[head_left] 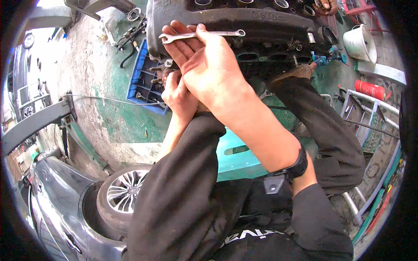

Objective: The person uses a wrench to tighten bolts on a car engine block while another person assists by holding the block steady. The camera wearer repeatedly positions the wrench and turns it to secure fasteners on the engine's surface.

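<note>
A silver combination wrench (224, 33) lies across the fingers of my right hand (209, 63), which is turned palm up with the thumb pressed on the shaft. Its open jaw points left and its ring end right, over a dark engine (191, 19). Just below and left, my left hand (180, 96) is closed, with curled fingers at the metal fittings (169, 64) on the engine's near left corner. My right hand partly covers those fingertips, so what they grip cannot be made out. At the engine's far right edge, another person's hand (325, 6) shows.
A blue compartment tray (138, 69) lies on the floor left of the engine. A turquoise panel (244, 158) is between my legs. A dark car (65, 200) with an alloy wheel (124, 191) stands lower left. At right are a white bucket (355, 43) and a red cylinder (370, 89).
</note>
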`<state>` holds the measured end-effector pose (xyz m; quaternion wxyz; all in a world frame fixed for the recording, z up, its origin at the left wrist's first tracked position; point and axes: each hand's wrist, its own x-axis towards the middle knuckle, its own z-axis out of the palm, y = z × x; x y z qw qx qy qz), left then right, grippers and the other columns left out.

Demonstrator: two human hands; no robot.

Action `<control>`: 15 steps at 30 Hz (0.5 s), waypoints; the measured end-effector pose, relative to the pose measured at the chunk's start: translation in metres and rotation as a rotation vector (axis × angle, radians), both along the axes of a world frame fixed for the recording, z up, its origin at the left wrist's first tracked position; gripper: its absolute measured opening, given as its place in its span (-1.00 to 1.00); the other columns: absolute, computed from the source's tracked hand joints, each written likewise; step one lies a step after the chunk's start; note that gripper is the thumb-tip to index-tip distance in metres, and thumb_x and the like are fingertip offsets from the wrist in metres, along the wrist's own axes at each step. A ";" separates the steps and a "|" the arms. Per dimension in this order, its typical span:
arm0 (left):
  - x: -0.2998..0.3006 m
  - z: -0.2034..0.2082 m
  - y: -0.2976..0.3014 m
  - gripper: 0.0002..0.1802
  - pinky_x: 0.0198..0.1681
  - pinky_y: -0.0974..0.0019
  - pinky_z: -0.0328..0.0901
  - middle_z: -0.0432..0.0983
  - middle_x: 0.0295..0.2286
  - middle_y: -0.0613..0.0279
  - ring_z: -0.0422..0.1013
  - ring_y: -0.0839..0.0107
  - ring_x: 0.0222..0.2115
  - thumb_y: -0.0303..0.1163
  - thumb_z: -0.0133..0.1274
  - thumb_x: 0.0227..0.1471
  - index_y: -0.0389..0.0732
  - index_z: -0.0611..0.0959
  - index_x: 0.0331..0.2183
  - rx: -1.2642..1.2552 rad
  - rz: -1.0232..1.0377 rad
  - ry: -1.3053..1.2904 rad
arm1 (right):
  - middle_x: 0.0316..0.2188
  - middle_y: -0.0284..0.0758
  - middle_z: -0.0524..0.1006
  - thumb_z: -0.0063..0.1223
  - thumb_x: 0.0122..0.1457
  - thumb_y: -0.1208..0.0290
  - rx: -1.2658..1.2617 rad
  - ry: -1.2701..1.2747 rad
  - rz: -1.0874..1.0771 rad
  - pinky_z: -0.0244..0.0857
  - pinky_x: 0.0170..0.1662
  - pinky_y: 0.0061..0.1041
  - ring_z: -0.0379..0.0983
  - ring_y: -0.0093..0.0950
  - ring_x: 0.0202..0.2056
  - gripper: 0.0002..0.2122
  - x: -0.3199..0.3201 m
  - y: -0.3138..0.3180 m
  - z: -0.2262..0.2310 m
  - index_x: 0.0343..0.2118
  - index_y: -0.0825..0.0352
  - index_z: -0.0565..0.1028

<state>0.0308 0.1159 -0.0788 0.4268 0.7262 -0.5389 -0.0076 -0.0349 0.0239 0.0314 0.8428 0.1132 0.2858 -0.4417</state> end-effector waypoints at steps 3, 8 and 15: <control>0.002 -0.005 0.000 -0.77 -0.44 0.22 0.34 0.47 -0.43 0.21 0.43 0.18 -0.46 -0.41 0.19 -0.28 -0.16 0.63 -0.41 -0.004 -0.001 -0.163 | -0.15 -0.11 0.48 -0.24 0.32 0.32 -0.118 -0.132 0.178 0.32 0.07 -0.27 0.40 -0.23 -0.02 -0.73 -0.030 0.009 -0.004 -0.17 0.47 0.36; 0.003 -0.008 0.002 -0.74 -0.47 0.27 0.37 0.50 -0.42 0.24 0.47 0.22 -0.49 -0.41 0.23 -0.26 -0.11 0.67 -0.36 0.009 0.015 -0.190 | -0.28 -0.24 0.54 -0.17 0.30 0.32 -0.316 0.179 0.720 0.42 -0.14 -0.38 0.53 -0.32 -0.22 -0.78 -0.098 0.028 -0.031 -0.11 0.33 0.41; -0.001 -0.002 -0.001 -0.80 -0.36 0.29 0.35 0.50 -0.45 0.30 0.45 0.28 -0.43 -0.46 0.24 -0.29 -0.10 0.67 -0.45 0.005 0.048 -0.160 | -0.68 -0.54 0.36 0.07 0.18 0.43 -0.957 1.321 0.848 0.03 -0.58 -0.69 0.19 -0.76 -0.64 -0.81 -0.154 -0.002 -0.021 -0.23 0.44 0.54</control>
